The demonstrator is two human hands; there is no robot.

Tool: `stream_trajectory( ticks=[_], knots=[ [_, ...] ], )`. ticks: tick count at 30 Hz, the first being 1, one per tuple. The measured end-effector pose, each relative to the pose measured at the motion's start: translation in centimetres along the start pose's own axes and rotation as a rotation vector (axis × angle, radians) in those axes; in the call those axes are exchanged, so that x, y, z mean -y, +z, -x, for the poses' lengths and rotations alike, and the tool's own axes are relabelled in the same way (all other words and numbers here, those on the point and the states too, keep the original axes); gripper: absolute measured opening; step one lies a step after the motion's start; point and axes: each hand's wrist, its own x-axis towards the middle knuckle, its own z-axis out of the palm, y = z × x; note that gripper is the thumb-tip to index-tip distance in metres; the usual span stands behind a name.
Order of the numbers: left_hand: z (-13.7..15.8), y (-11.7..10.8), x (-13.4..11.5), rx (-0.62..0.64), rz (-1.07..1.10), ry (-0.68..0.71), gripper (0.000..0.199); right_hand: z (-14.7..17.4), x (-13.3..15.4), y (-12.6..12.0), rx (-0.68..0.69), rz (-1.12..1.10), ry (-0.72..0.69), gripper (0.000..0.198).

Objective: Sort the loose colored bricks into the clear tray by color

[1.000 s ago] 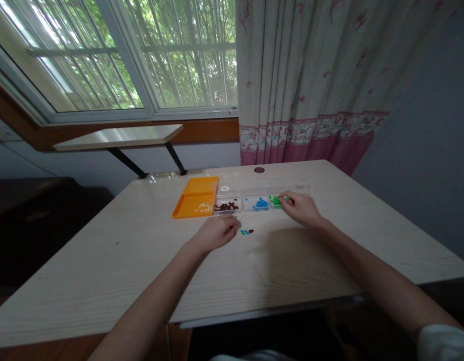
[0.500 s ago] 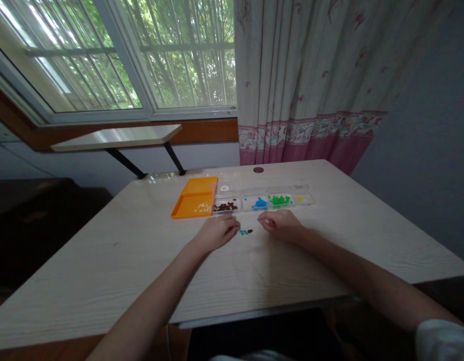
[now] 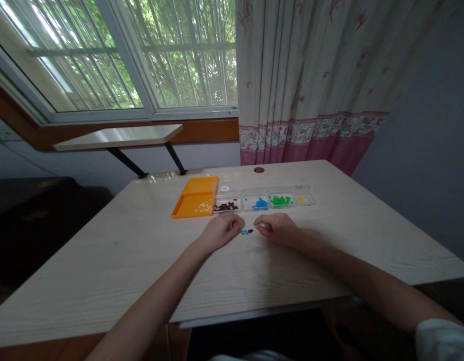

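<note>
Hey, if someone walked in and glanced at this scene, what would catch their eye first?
Probably the bright orange plastic tray at the far middle of the pale wooden table, with the clear compartmented box of brown, blue, green and yellow beads right beside it. Just in front, the left hand and right hand close in on a small loose cluster of coloured beads lying between them.
</note>
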Motion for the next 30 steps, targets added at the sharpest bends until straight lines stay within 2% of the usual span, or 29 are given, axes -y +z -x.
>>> stream_trajectory(
  ticks=[6,16,20,24,30],
  knots=[
    [-0.3,0.6,-1.3,-0.052,0.195,0.003,0.012,-0.1,0.6,0.1,-0.024,-0.103,0.029,0.013],
    [-0.2,0.8,-1.6,-0.039,0.179,0.014,0.013,0.0,0.7,0.4,-0.054,-0.168,-0.025,0.011],
    [-0.2,0.4,-1.8,-0.074,0.180,0.018,0.015,-0.1,0.6,0.1,-0.085,-0.137,-0.039,0.011],
    [0.0,-0.6,-1.4,-0.060,0.075,0.046,0.014,-0.3,-0.1,-0.4,-0.180,-0.118,-0.058,0.014],
    [0.4,-1.0,-0.5,0.082,-0.089,0.110,0.012,-0.5,-1.4,-1.7,-0.384,-0.070,-0.055,0.016]
  ],
)
